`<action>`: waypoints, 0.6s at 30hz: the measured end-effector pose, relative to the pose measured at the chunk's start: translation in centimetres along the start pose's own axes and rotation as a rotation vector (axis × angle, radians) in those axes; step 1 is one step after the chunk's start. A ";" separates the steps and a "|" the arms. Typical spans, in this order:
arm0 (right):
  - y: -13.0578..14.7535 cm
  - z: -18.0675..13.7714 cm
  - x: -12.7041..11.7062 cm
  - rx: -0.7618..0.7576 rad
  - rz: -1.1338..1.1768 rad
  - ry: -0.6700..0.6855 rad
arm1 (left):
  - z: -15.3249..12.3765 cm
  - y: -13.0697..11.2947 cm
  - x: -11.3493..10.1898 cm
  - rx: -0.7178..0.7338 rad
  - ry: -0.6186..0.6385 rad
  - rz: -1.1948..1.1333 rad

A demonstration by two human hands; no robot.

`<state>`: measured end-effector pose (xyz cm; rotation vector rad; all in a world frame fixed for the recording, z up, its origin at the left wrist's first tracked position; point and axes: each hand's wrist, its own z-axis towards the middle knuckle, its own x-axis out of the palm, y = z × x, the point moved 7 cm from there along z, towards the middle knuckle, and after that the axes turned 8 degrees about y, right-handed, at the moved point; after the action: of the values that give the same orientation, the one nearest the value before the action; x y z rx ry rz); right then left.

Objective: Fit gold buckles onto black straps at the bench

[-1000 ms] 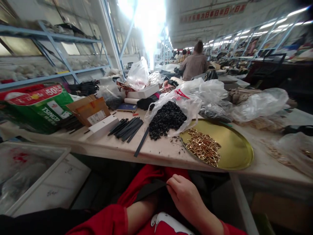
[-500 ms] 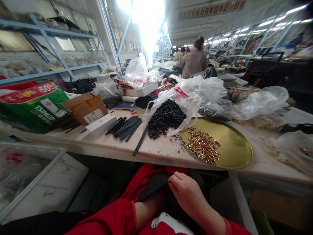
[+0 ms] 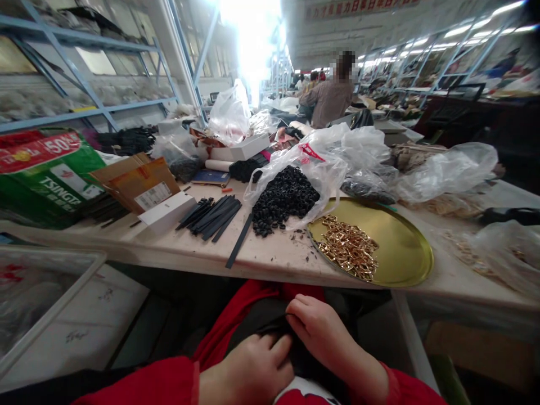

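Low over my lap, my right hand [image 3: 318, 326] pinches the raised edge of a dark cloth [image 3: 253, 315], thumb against fingers. My left hand [image 3: 255, 363] is beside it, a little lower, its fingers curled down against the dark material; what they hold is hidden. Beyond my hands, on the table, dark flat strips [image 3: 215, 216] lie in a bunch, with a single strip [image 3: 239, 241] apart. A heap of small black loops [image 3: 287, 199] spills from a clear plastic bag [image 3: 333, 169]. Gold-coloured metal pieces [image 3: 348, 247] lie on a round golden tray [image 3: 405, 247].
The table edge [image 3: 177, 259] runs just past my hands. A white box [image 3: 166, 212], a cardboard box [image 3: 139, 183] and a green carton [image 3: 50, 180] stand at left. A white bin [image 3: 84, 315] is low left. Another person [image 3: 331, 101] is farther back.
My left hand has come out from under the dark cloth and up into view, its fingers now curled beside my right hand. The right hand keeps its pinch. The view has shifted slightly.
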<state>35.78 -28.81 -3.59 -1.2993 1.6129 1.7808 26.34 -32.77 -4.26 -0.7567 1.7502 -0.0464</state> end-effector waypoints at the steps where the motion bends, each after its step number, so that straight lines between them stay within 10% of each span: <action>1: -0.5 0.2 0.4 0.022 0.040 0.025 | -0.9 -0.1 -0.2 0.013 0.053 0.035; 4: -2.1 0.4 1.6 0.084 0.149 0.124 | -3.7 1.7 -2.3 -0.144 0.033 -0.173; 8: -1.1 0.4 1.7 -0.037 0.637 0.219 | -5.6 5.6 -4.9 -0.416 -0.322 -0.959; 13: 1.1 2.2 0.5 -0.081 1.800 0.097 | -0.8 5.8 -4.6 -0.250 -0.495 -1.750; 18: 0.6 5.1 0.7 -0.034 2.064 0.106 | 3.2 6.3 -4.3 -0.092 -0.514 -1.922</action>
<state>33.07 -24.39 -4.36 1.0642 3.2664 2.2976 26.71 -24.50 -4.22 -2.0010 0.0502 -0.9410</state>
